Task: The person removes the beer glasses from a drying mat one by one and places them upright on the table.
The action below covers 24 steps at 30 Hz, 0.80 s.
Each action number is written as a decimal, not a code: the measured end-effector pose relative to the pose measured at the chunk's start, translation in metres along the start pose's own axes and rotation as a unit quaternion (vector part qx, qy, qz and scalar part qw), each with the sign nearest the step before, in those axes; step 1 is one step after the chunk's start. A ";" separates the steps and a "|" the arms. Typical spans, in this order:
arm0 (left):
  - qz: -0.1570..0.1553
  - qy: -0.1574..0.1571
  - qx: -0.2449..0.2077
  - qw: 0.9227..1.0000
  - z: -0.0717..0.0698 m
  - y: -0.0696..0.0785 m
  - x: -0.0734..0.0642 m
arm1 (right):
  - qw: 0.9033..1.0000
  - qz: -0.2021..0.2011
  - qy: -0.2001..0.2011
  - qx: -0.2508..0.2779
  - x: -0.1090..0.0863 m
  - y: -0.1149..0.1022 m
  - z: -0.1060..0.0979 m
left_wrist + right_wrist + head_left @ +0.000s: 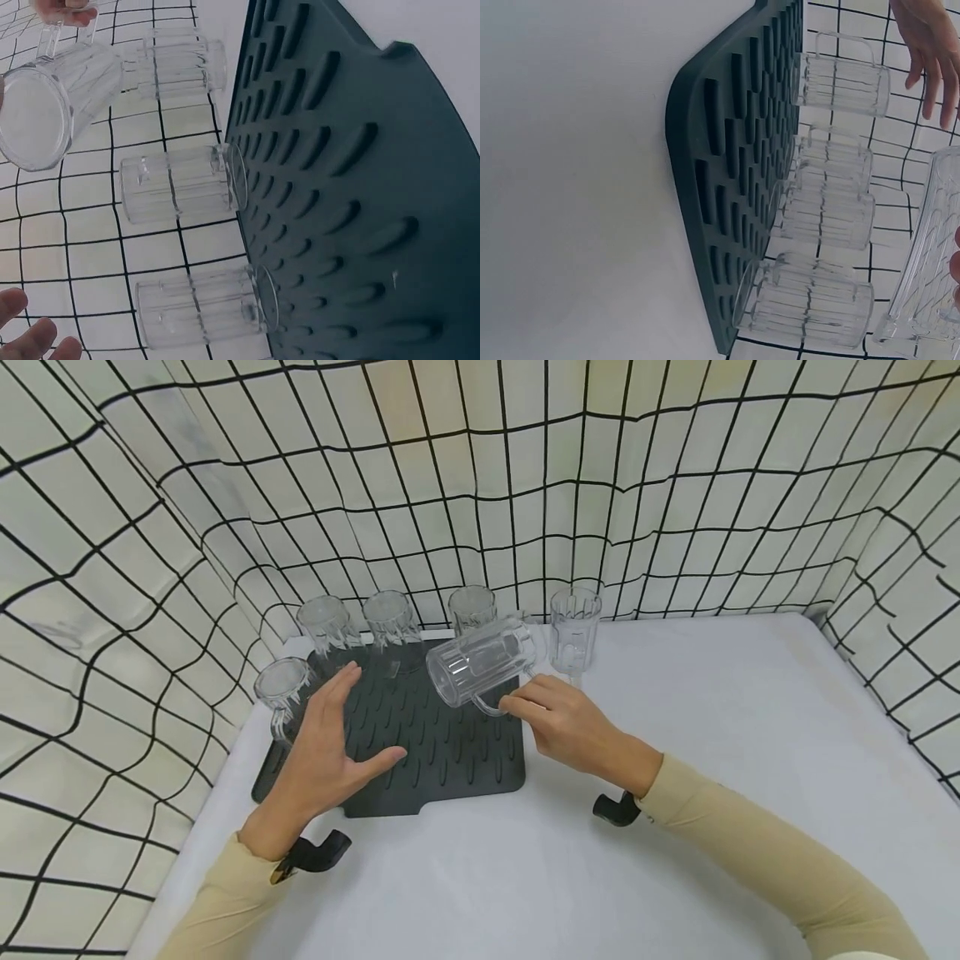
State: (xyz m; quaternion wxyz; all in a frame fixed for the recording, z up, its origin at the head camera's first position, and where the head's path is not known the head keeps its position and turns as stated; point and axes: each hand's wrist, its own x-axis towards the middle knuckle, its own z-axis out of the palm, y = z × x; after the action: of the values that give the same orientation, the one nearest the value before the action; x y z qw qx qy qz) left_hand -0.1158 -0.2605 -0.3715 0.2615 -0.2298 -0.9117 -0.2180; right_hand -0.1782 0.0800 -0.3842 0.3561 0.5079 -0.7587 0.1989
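Observation:
My right hand (pixel 562 722) pinches the handle of a clear glass mug (pixel 483 660), which is tilted on its side above a dark ribbed drying mat (pixel 450 760). One end of that mug points left. My left hand (pixel 322 760) is spread, thumb apart from the fingers, over the mat's left part and holds nothing. Beside it stands a glass mug (pixel 281 681) with its handle toward the front. Along the mat's back edge are a second mug (pixel 327 620), a third mug (pixel 390 617) and another mug (pixel 472 604), partly hidden by the held one.
Right of the mat, another glass mug (pixel 574 631) stands on the white tabletop (pixel 712 710). A black wire grid (pixel 547 485) with pale sheeting behind it closes off the back and both sides. Dark wrist mounts (pixel 318 852) sit under both wrists.

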 end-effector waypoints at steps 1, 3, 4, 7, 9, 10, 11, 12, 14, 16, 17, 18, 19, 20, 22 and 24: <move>-0.004 -0.003 -0.004 1.000 0.002 0.001 0.001 | 1.000 -0.002 0.001 -0.001 -0.001 0.000 0.001; -0.005 -0.004 -0.013 1.000 0.004 0.002 0.003 | 1.000 -0.004 0.001 -0.003 -0.002 -0.001 0.002; -0.004 -0.003 -0.017 1.000 0.006 0.003 0.004 | 1.000 -0.003 -0.001 -0.003 -0.002 -0.002 0.002; -0.003 0.000 -0.024 1.000 0.010 0.005 0.007 | 1.000 -0.001 -0.011 -0.002 -0.004 -0.002 0.003; -0.001 0.000 -0.031 1.000 0.013 0.007 0.010 | 1.000 0.001 -0.015 -0.002 -0.004 -0.003 0.003; -0.001 0.000 -0.033 0.999 0.015 0.008 0.010 | 1.000 0.001 -0.017 -0.001 -0.005 -0.003 0.004; 0.000 0.001 -0.037 0.999 0.016 0.008 0.011 | 1.000 0.001 -0.017 -0.001 -0.005 -0.004 0.004; 0.000 0.002 -0.043 0.999 0.018 0.009 0.012 | 1.000 0.001 -0.016 -0.001 -0.006 -0.004 0.005; 0.001 0.007 -0.059 0.998 0.021 0.011 0.014 | 1.000 -0.002 -0.013 0.000 -0.007 -0.005 0.006; 0.000 0.010 -0.074 0.997 0.024 0.013 0.016 | 1.000 -0.003 -0.010 0.000 -0.008 -0.005 0.007; -0.004 0.009 -0.082 0.997 0.025 0.014 0.017 | 1.000 -0.004 -0.009 0.000 -0.008 -0.005 0.008; -0.007 0.007 -0.092 0.996 0.026 0.015 0.018 | 1.000 -0.004 -0.010 -0.001 -0.009 -0.006 0.008; -0.011 0.005 -0.099 0.995 0.028 0.016 0.018 | 1.000 -0.003 -0.010 -0.001 -0.009 -0.006 0.009; -0.014 0.003 -0.106 0.994 0.029 0.017 0.018 | 1.000 -0.002 -0.012 -0.003 -0.009 -0.007 0.009; -0.017 -0.001 -0.119 0.993 0.032 0.019 0.019 | 1.000 -0.002 -0.017 -0.009 -0.010 -0.007 0.009; -0.018 -0.003 -0.128 0.992 0.036 0.020 0.020 | 1.000 -0.002 -0.023 -0.017 -0.010 -0.008 0.009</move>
State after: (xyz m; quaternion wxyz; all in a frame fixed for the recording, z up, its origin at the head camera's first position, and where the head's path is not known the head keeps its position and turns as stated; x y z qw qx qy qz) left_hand -0.1338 -0.2200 -0.3825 0.2237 -0.2455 -0.8810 -0.3369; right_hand -0.1719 0.0771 -0.3984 0.3475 0.5077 -0.7689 0.1739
